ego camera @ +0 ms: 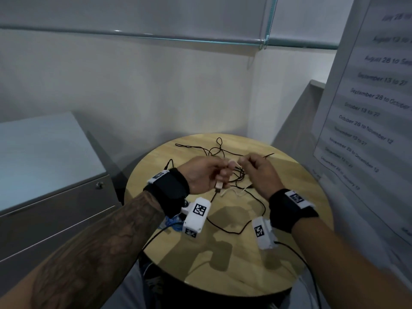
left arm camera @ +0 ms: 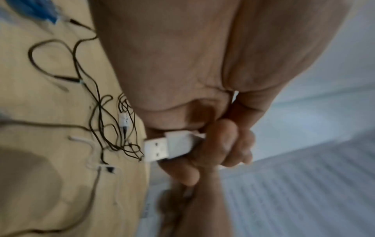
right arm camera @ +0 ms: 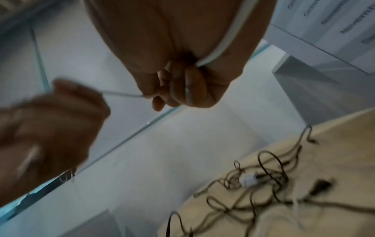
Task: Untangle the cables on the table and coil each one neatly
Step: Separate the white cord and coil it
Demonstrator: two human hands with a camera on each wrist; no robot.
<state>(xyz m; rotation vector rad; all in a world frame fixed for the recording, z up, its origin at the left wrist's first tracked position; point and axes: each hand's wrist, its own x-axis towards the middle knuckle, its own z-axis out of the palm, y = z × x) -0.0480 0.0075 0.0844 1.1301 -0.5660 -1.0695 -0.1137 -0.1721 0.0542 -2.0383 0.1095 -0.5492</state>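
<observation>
I see both hands raised close together over the round wooden counter [ego camera: 278,237]. My left hand [ego camera: 206,175] is curled round the white USB cable [right arm camera: 220,43], its USB-A plug [left arm camera: 162,149] sticking out below the fingers. My right hand [ego camera: 259,172] pinches the same cable, which runs taut between the two. The black cables [ego camera: 225,152] lie tangled on the counter beneath and beyond the hands.

The far half of the surface [ego camera: 289,175] is covered by tangled black cables [ego camera: 214,150]; bare wood is left nearest the body.
</observation>
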